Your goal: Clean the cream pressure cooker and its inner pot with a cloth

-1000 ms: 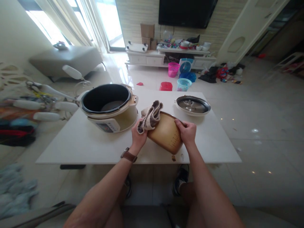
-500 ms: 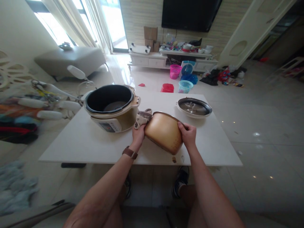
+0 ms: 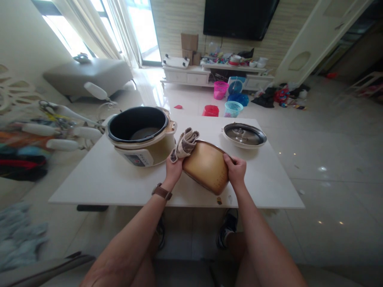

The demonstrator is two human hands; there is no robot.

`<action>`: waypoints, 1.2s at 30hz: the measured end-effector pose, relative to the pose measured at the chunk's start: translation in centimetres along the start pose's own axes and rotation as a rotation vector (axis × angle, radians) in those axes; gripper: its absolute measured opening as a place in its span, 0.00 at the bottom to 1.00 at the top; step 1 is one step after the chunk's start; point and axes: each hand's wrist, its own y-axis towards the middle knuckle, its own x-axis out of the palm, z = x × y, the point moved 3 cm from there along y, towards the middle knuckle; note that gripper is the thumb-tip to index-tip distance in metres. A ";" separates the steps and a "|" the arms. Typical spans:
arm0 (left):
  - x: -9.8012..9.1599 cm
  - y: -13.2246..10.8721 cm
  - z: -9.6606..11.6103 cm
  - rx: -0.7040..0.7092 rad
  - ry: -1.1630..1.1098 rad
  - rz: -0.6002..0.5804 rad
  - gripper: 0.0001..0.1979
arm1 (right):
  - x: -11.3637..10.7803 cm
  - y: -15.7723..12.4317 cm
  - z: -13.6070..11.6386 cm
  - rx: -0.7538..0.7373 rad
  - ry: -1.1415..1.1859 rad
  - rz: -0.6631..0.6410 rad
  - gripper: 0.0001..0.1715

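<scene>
A gold-coloured inner pot (image 3: pixel 206 165) is held tilted over the front of the white table, its opening facing away from me. My right hand (image 3: pixel 237 169) grips its rim on the right, thumb on the outer wall. At the pot's left side, my left hand (image 3: pixel 174 169) is closed on a bunched grey-and-beige cloth (image 3: pixel 184 144), which lies against the rim. Part of the left fingers is hidden behind the cloth and pot. Just left of the cloth stands the open electric pressure cooker (image 3: pixel 143 137), dark inside.
On the table (image 3: pixel 113 187), a detached cooker lid (image 3: pixel 244 135) lies with its inner side up at the right. Small brown scraps (image 3: pixel 219 200) are near the front edge. Beyond are baskets (image 3: pixel 233 109) and a red stool-like item (image 3: pixel 210 111). A white lamp (image 3: pixel 95 91) stands at the left.
The cloth has shifted up and toward the pot's rim, and more of it shows above my left hand. The pot and my right hand have hardly moved.
</scene>
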 end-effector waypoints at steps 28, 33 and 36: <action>0.3 -0.5 -0.5 -0.030 -0.032 -0.015 0.13 | -1.0 0.2 -0.1 0.007 0.046 -0.018 0.41; 0.4 -0.6 -4.1 -0.444 -0.171 0.074 0.14 | -0.9 0.0 0.5 -0.022 0.060 -0.003 0.41; 0.4 -0.5 -4.4 -0.463 -0.199 0.081 0.15 | -0.7 0.1 0.9 -0.020 0.065 -0.012 0.41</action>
